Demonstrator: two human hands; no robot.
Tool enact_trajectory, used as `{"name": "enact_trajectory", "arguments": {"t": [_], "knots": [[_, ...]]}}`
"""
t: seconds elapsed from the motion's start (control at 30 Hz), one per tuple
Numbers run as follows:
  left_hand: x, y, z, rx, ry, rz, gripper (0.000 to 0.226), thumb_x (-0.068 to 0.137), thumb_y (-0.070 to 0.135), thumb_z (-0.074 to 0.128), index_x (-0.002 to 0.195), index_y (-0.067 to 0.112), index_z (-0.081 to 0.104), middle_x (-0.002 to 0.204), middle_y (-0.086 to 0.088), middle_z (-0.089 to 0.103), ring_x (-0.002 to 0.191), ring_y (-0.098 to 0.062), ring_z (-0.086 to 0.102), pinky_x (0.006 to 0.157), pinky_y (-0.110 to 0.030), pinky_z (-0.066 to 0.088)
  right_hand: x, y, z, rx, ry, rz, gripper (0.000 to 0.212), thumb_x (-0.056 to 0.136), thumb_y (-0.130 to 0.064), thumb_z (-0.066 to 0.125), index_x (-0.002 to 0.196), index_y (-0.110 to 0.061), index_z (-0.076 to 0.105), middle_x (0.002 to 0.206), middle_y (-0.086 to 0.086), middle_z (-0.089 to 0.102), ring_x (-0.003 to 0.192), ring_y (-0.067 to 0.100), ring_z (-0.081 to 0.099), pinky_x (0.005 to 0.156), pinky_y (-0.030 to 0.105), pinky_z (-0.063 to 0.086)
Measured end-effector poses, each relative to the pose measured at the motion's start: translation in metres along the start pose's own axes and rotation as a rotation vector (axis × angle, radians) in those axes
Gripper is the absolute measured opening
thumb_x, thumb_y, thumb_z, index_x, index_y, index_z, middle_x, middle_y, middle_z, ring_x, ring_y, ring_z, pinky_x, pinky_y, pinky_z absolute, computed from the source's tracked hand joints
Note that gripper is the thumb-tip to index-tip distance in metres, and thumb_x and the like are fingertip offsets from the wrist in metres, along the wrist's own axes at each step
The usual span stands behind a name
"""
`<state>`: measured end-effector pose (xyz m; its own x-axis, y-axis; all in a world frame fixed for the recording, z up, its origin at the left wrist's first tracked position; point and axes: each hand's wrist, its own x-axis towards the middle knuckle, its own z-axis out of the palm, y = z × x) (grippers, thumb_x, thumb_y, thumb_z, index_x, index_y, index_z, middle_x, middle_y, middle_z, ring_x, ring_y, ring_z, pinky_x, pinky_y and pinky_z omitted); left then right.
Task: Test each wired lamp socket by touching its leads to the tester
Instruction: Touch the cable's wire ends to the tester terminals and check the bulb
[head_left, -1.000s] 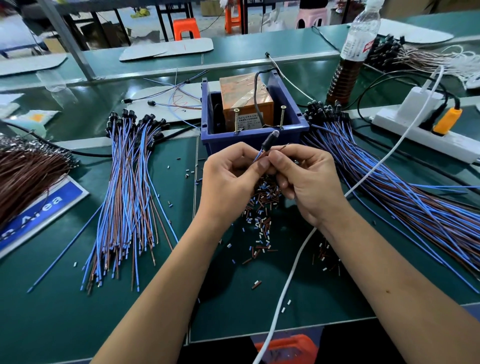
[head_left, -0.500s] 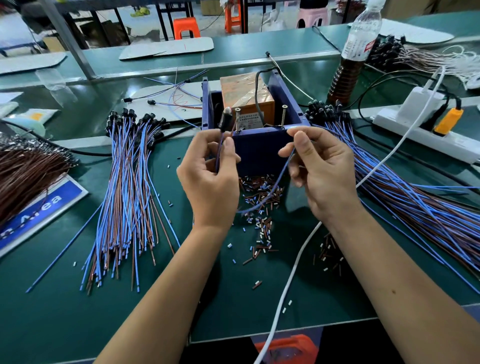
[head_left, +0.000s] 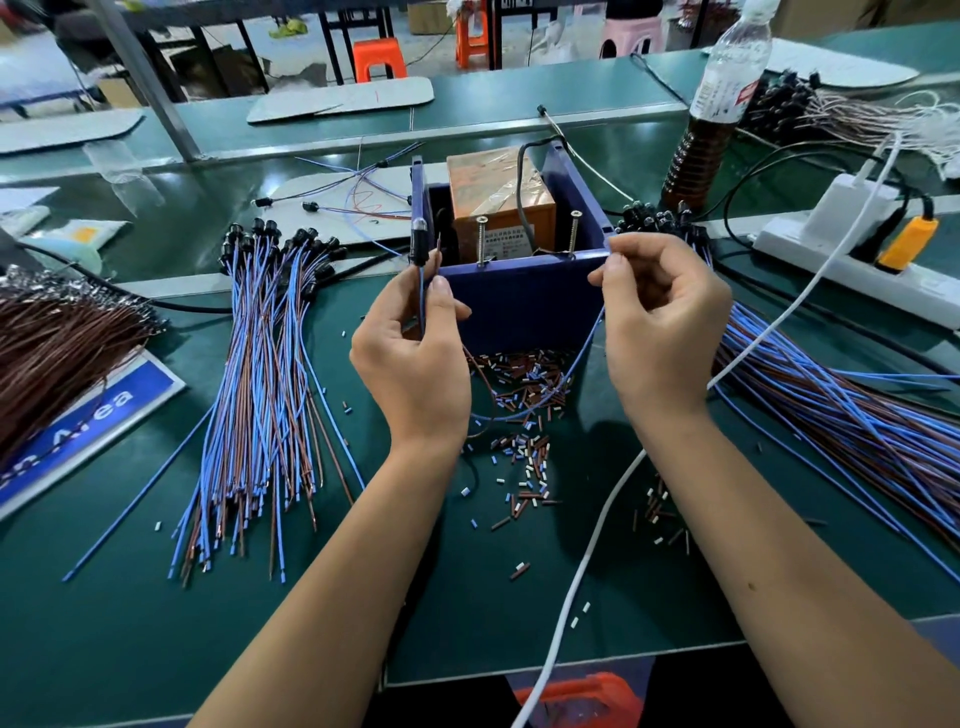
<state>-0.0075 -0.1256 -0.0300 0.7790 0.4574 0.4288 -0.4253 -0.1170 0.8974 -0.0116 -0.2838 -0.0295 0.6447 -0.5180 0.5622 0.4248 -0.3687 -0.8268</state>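
Hands spread wider; right hand (head_left: 657, 317) raised blue lead (head_left: 589, 343) to tester (head_left: 519, 306).

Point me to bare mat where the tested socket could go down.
Barest patch: near edge of the green mat, between the left wire bundle and the white cable. Another lies right of that cable, near the right forearm. Crowded: insulation scraps before the blue tester box, and the right wire pile.

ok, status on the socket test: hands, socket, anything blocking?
Left hand pinches lamp socket leads, socket upright. Right hand pinches blue lead end near tester's right screw. Contact unclear. Nothing blocking.
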Motion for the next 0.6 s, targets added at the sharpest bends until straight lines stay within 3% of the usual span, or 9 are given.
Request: {"name": "enact_trajectory", "arguments": {"t": [0.1, 0.23, 0.3, 0.47, 0.6], "knots": [[0.001, -0.001, 0.000, -0.026, -0.022, -0.005, 0.016, 0.098, 0.016, 0.066, 0.105, 0.027, 0.075, 0.068, 0.008, 0.071, 0.070, -0.008, 0.065, 0.080, -0.025, 0.055, 0.003, -0.003, 0.004, -0.096, 0.027, -0.047, 0.015, 0.094, -0.014, 0.065, 0.098, -0.012, 0.079, 0.079, -0.002, 0.075, 0.071, 0.012, 0.070, 0.068, 0.030, 0.057], [0.002, 0.000, 0.000, -0.047, -0.041, -0.020, 0.015, 0.098, 0.012, 0.068, 0.110, 0.012, 0.075, 0.068, 0.008, 0.070, 0.070, -0.011, 0.069, 0.083, -0.033, 0.059, 0.000, -0.008, 0.009, -0.155, 0.042, -0.114, 0.015, 0.095, -0.013, 0.066, 0.098, -0.010, 0.081, 0.078, -0.009, 0.072, 0.068, 0.001, 0.064, 0.067, 0.017, 0.049], [0.001, 0.001, 0.000, -0.044, -0.049, -0.022, 0.014, 0.098, 0.009, 0.067, 0.109, 0.009, 0.076, 0.069, 0.007, 0.070, 0.071, -0.012, 0.068, 0.083, -0.035, 0.060, -0.003, -0.008, 0.011, -0.166, 0.039, -0.120, 0.015, 0.096, -0.013, 0.066, 0.098, -0.010, 0.081, 0.078, -0.009, 0.071, 0.067, 0.001, 0.064, 0.067, 0.017, 0.049], [0.002, 0.001, 0.002, -0.031, -0.050, -0.008, 0.015, 0.098, 0.007, 0.065, 0.107, 0.006, 0.077, 0.069, 0.000, 0.070, 0.071, -0.013, 0.066, 0.083, -0.033, 0.058, -0.006, -0.008, 0.010, -0.131, 0.039, -0.094, 0.016, 0.096, -0.013, 0.065, 0.099, -0.010, 0.080, 0.078, -0.004, 0.074, 0.070, 0.010, 0.070, 0.068, 0.031, 0.058], [0.001, 0.000, 0.003, -0.023, -0.073, 0.011, 0.015, 0.098, 0.006, 0.065, 0.104, 0.011, 0.078, 0.069, 0.002, 0.071, 0.072, -0.011, 0.067, 0.084, -0.030, 0.058, -0.007, -0.009, 0.010, -0.122, 0.018, -0.087, 0.016, 0.097, -0.014, 0.065, 0.100, -0.010, 0.080, 0.079, -0.004, 0.075, 0.071, 0.011, 0.070, 0.069, 0.036, 0.059]]}}
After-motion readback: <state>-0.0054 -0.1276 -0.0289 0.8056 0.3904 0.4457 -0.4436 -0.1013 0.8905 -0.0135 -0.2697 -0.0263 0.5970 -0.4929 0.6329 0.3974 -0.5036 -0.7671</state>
